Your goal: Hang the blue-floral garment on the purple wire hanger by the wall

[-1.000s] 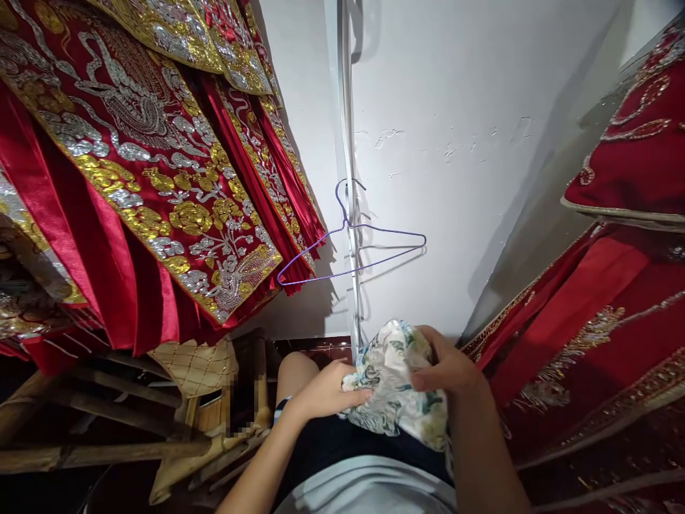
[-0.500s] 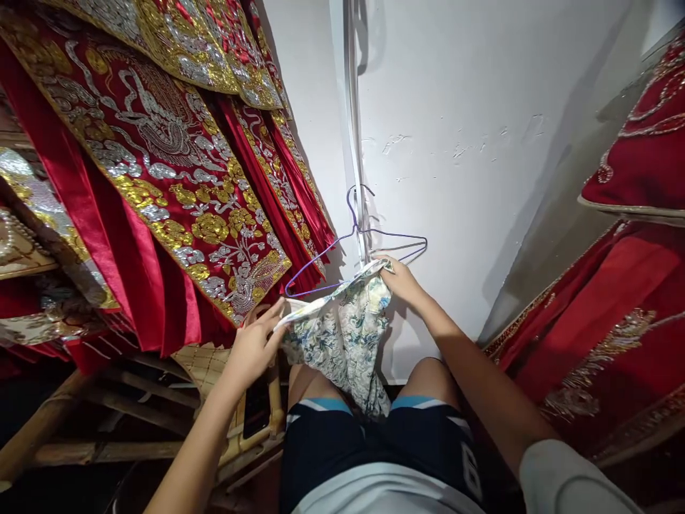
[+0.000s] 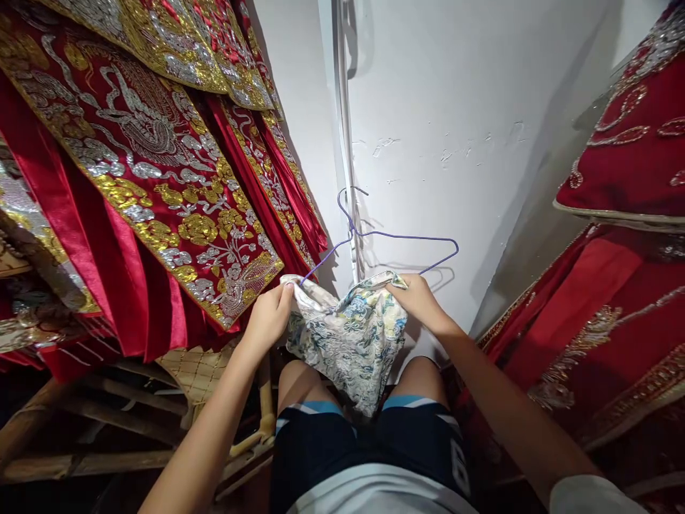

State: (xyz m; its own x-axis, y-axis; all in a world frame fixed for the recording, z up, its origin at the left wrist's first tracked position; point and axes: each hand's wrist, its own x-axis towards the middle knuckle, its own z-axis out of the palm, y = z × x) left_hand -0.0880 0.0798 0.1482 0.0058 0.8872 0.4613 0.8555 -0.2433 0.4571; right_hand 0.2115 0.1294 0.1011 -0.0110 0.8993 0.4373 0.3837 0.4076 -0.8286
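Both arms reach forward over the knees. The left hand [image 3: 272, 314] and right hand [image 3: 421, 300] each have their fingers pinched shut on a top corner of the floral cloth [image 3: 350, 339], which hangs just below the purple wire hanger [image 3: 374, 235] against the white wall [image 3: 444, 107]. Half a second ago the hands were wider apart; the hanger has since swung right.

hands [image 3: 347, 314] raised | floral cloth [image 3: 347, 339] spread under purple hanger [image 3: 385, 239] | hanger shifted rt
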